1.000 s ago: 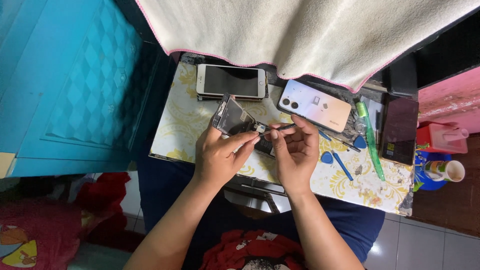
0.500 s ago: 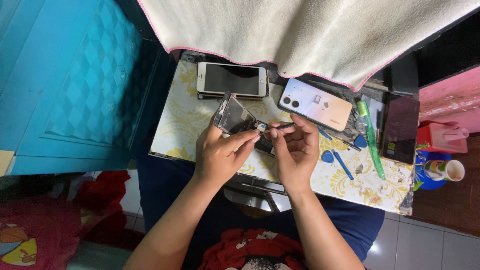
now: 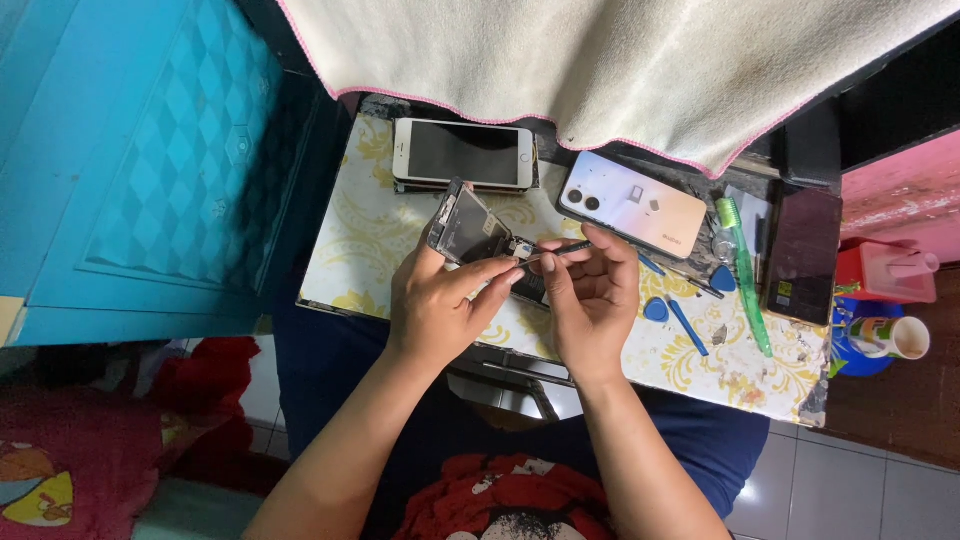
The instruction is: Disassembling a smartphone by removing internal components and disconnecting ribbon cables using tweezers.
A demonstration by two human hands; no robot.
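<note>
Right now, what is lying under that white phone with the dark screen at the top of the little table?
Under the white phone a dark edge of something flat shows, perhaps another device; the rest is covered. Both rest on the yellow-patterned tabletop.

You've got an opened-up phone [image 3: 468, 228] with its dark screen panel lifted and tilted off the body, sitting on the yellow-patterned tabletop, plus a thin dark tool [image 3: 553, 251] lying across its lower end.

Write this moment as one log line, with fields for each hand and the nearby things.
left hand: holds opened phone | right hand: holds thin tool at phone | nearby: two phones, blue picks, green toothbrush
</note>
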